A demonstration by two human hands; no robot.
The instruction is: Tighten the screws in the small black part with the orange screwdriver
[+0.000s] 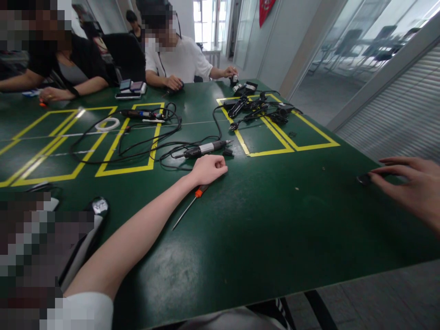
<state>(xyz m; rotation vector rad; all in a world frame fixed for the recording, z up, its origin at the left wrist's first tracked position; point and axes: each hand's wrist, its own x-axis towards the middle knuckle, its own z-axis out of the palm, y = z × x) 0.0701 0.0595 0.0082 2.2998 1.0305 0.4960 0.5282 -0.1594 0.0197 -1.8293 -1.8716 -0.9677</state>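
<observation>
I see my left hand point(208, 168) far out on the green surface point(261, 229), curled into a loose fist with the knuckles up; it seems to close on the handle of a screwdriver point(191, 202), but the fingers hide the grip, so I cannot tell how firmly. The orange collar and thin metal shaft of the screwdriver come out under my wrist and lie flat on the surface, pointing back toward me. Just beyond the fist lies an electric tool point(205, 149) with a grey and black body, and its black cable point(137, 146) runs in loops to the left over the yellow tape boxes point(113, 160). A small black part point(228, 152) sits beside the tip of this tool. My right hand point(412, 185) is well apart, at the right edge of the surface, with the fingers spread and stretched; the fingertips touch a small dark piece point(363, 179) that rests there. Farther away, in another yellow box, there is a pile of black devices point(257, 107) with cables, and a white ring point(107, 124) lies to the left. Two other people sit at the far side, each with their hands on the surface. A dark object point(98, 208) lies near my left elbow.
</observation>
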